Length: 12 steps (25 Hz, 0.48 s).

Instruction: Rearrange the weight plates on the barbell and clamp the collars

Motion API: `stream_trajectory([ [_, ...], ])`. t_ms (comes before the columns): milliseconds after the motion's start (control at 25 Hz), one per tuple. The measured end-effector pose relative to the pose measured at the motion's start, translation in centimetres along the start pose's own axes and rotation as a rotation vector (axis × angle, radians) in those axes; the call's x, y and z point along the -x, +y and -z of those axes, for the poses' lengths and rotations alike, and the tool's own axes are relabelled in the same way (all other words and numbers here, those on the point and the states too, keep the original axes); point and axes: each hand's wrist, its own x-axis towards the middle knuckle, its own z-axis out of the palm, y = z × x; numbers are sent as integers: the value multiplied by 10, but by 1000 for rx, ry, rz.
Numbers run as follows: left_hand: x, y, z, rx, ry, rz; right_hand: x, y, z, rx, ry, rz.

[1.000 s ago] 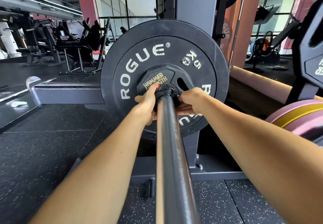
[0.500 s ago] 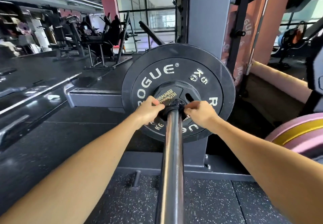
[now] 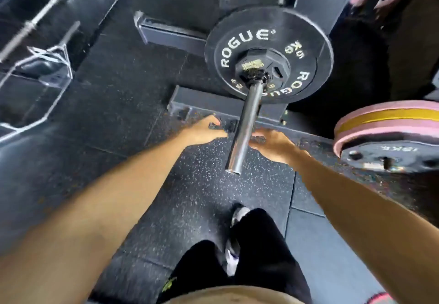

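Black Rogue plate [image 3: 268, 54] and a smaller black plate [image 3: 261, 64] are seen loaded on the barbell sleeve [image 3: 245, 125], with a collar [image 3: 257, 78] seated against them, seemingly clamped. The left hand [image 3: 202, 130] and right hand [image 3: 273, 144] are held beside the sleeve, each grip released and empty. This end is judged done.

Single head-worn wide-angle view, looking steeply down and forward along the barbell sleeve [image 3: 244, 123] from above its free end. Both hands [image 3: 204, 130] [image 3: 273, 144] lie mid-frame, flanking the sleeve; the plates [image 3: 268, 54] sit beyond them, the wearer's legs [image 3: 256, 251] nearer.
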Motion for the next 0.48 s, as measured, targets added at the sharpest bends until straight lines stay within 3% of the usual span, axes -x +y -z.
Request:
stream_trajectory([
  [200,114,-30,-37,14,-177,243,84,-11,-36,36,-234,-91],
  [360,167,-61,-67,226,-194,391,105,-11,-53,118,-434,-166],
  [480,182,-83,-60,293,-162,453,88,-25,-50,195,-484,-181],
])
